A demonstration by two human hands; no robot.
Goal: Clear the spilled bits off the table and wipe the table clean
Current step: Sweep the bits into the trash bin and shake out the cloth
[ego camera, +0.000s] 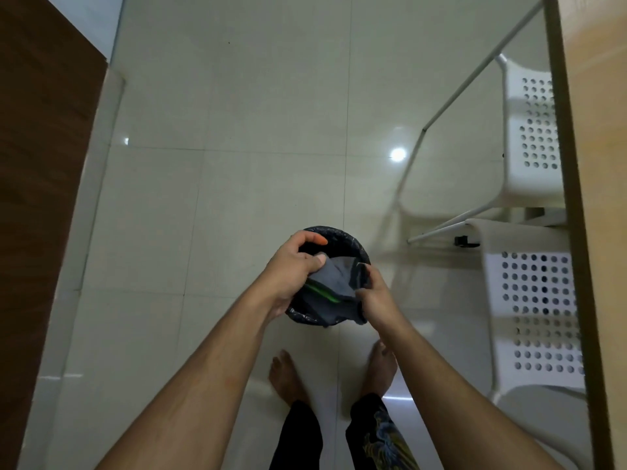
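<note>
I stand over a small round bin lined with a black bag (353, 239) on the tiled floor. Both hands hold a grey cloth with a green stripe (334, 278) directly above the bin's mouth. My left hand (293, 266) pinches the cloth's left upper edge between thumb and fingers. My right hand (375, 295) grips its right lower edge. The cloth hides most of the bin's inside, so any bits in it cannot be seen. The wooden table (597, 164) shows only as an edge along the right side.
Two white perforated chairs (539, 310) stand under the table on the right, with thin white table legs (415, 157) beside them. A brown wooden door (40, 147) fills the left. My bare feet (286, 374) are just behind the bin on glossy tiles.
</note>
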